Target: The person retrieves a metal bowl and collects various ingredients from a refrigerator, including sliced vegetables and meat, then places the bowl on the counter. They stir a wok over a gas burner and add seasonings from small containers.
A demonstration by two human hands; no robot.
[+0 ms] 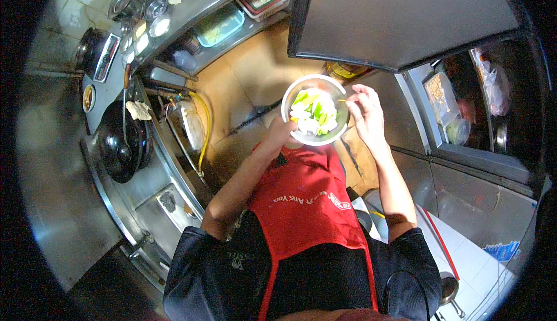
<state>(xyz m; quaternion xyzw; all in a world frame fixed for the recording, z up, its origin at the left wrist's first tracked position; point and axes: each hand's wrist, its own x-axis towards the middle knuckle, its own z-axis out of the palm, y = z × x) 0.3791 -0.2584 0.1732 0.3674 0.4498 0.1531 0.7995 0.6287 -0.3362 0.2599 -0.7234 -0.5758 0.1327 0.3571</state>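
Note:
A round bowl [315,141] holds chopped green vegetable pieces [320,114] and white pieces [310,125], washed out by glare. My left hand [282,130] grips the bowl at its lower left, thumb over the rim. At the right side of the rim, my right hand [366,111] pinches a small, thin yellow-orange piece [342,100] between thumb and fingertips. What exactly that piece is cannot be made out. The bowl is held in front of a red apron [304,199], above the tiled floor.
A refrigerator door [404,16] stands open ahead; bags and containers [441,97] fill the compartment at right. On the left are a black wok [124,147] with a ladle, and a steel counter with seasoning jars [160,26]. A blue tub [221,28] sits on the lower shelf.

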